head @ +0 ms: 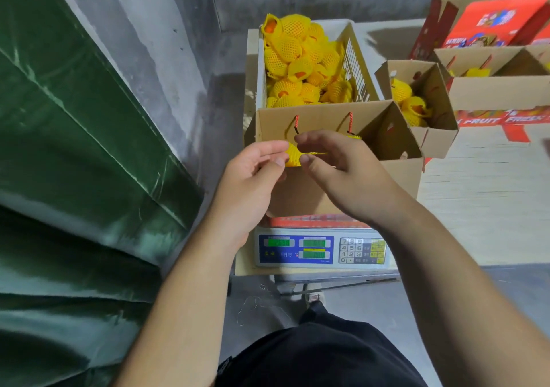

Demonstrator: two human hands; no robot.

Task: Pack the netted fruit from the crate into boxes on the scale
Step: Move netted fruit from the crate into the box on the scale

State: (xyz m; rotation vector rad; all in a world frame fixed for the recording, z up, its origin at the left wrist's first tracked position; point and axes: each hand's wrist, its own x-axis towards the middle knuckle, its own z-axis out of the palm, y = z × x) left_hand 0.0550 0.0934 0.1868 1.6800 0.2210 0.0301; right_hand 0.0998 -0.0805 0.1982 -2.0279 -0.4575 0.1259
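I'm working over the open box sitting on the scale, and I judge this to be the placing step — both hands are meeting above the box mouth with a piece of yellow foam net between them. My left hand is pinching the net between thumb and fingers; my right hand is curling its fingers at the net's other edge, though whether its grip is really closing on it I cannot tell. Whether a fruit is inside this net is also unclear — it is looking rather flat and small. The next move, as I read it, is calling for lowering it into the box, then reaching forward to the crate just behind, which is holding a heap of netted fruit — round, bright yellow mesh with orange skin peeking through the openings. The scale's green readouts are lit but too blurred to read.
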